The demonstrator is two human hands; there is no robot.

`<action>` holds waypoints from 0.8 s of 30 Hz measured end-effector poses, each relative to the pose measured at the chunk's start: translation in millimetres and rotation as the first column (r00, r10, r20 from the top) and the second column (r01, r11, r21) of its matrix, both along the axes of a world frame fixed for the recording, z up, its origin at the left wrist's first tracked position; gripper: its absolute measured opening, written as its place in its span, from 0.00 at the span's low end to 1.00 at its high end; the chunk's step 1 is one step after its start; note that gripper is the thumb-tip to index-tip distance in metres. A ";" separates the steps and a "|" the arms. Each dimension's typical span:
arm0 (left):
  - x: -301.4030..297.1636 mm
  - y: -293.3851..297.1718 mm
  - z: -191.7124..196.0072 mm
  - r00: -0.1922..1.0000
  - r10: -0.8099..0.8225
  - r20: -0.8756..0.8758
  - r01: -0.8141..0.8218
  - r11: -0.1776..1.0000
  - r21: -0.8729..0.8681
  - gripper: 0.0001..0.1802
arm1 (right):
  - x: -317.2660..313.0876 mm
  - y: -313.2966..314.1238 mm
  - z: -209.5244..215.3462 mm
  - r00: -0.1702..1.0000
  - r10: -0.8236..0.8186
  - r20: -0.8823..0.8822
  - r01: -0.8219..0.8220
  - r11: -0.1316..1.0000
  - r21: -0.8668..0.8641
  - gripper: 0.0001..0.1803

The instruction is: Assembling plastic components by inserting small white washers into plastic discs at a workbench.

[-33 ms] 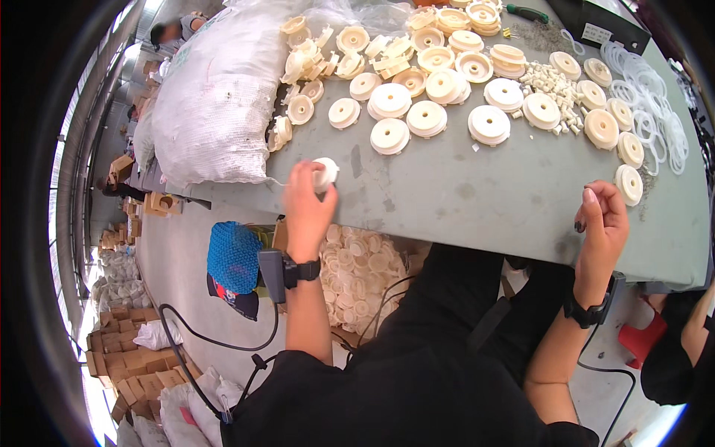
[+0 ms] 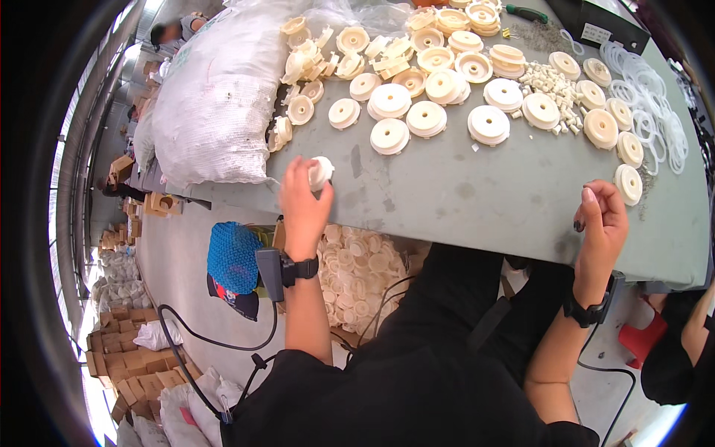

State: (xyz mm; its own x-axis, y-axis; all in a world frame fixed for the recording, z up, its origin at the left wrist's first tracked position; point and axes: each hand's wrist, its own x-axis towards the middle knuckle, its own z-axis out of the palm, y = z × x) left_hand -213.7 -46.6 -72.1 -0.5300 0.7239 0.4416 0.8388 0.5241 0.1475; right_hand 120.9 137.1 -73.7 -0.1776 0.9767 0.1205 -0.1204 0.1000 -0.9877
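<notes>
My left hand (image 2: 304,212) is closed around a small white round plastic piece (image 2: 321,173) at the table's left front edge, next to the large woven sack. The fingers cover part of that piece. Over the front right of the table is my right hand (image 2: 605,217), its fingers curled toward the thumb. Whatever it may hold is too small or hidden to make out. Closest to it lies a cream plastic wheel (image 2: 628,185) with a centre hole. More wheels, such as a pale one (image 2: 489,125), are spread over the middle and back of the grey table (image 2: 447,190).
A bulging white sack (image 2: 216,104) stands at the left. Small cream cylinders (image 2: 547,88) are heaped at the back right, beside clear plastic rings (image 2: 655,112). A green-handled screwdriver (image 2: 527,13) lies at the back. Below the table edge, a box holds many pale discs (image 2: 357,276).
My left hand has shifted slightly left, and the white piece has moved and tilted with it. My right hand is nearly still.
</notes>
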 end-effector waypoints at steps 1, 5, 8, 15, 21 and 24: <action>0.2 4.3 2.8 1.000 -0.001 -0.001 0.001 1.000 0.000 0.17 | -0.3 -0.3 -0.2 1.000 0.008 0.000 -0.008 1.000 0.003 0.06; 19.5 46.2 15.0 0.974 -0.154 0.168 0.133 0.982 0.131 0.20 | 0.7 -0.3 -1.7 1.000 0.020 -0.001 -0.020 1.000 0.024 0.05; 31.5 80.8 7.4 0.944 -0.233 0.234 0.224 0.972 0.067 0.21 | -2.0 0.8 2.3 1.000 -0.002 -0.009 0.003 1.000 0.026 0.05; 52.7 92.0 -7.6 0.946 -0.221 0.236 0.200 0.974 0.108 0.20 | 14.3 10.4 1.1 0.994 -0.092 0.062 0.088 0.994 0.058 0.05; 84.2 92.4 13.9 -0.031 -0.625 0.780 -0.028 0.781 0.625 0.23 | 12.1 46.3 17.5 0.903 -0.150 0.403 0.035 0.960 0.279 0.08; 103.4 107.0 5.0 -0.315 -0.585 0.747 -0.072 0.800 0.596 0.27 | -1.0 69.2 16.9 0.818 -0.120 0.562 -0.070 0.950 0.304 0.10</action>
State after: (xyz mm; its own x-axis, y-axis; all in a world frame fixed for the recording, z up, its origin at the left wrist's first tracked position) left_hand -110.3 60.4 -67.2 -0.3032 0.9483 -0.0940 -0.4412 -0.0523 0.8959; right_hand 119.9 206.3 -56.8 -0.2822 0.9145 0.2900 0.4579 0.3940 -0.7969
